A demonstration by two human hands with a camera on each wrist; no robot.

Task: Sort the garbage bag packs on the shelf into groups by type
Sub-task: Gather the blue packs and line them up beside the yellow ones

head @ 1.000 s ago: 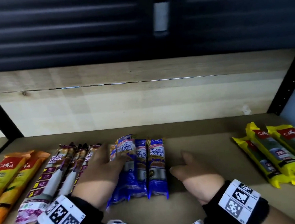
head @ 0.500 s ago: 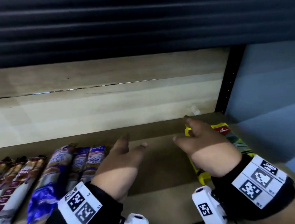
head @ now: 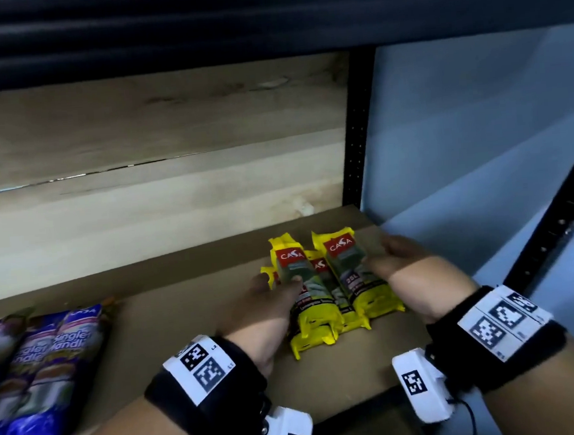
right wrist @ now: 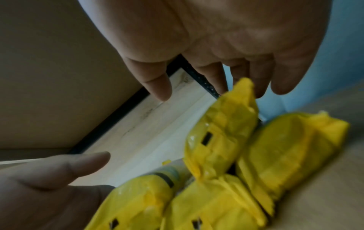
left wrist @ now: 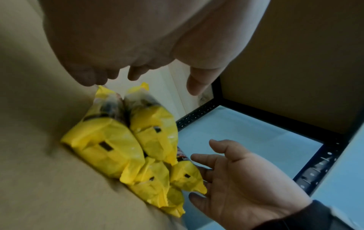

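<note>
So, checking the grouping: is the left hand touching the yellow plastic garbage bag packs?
Touching. In the head view, the left hand lies against the yellow plastic garbage bag packs, thumb overlapping the leftmost pack.

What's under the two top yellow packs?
More yellow packs: one shows between the two top packs, and the left wrist view shows lower ends stacked beneath. The exact count is hidden. Left hand and right hand flank the pile.

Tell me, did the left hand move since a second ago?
Yes. The left hand went right along the shelf, away from the blue packs, and now touches the yellow packs near the black post.
</note>
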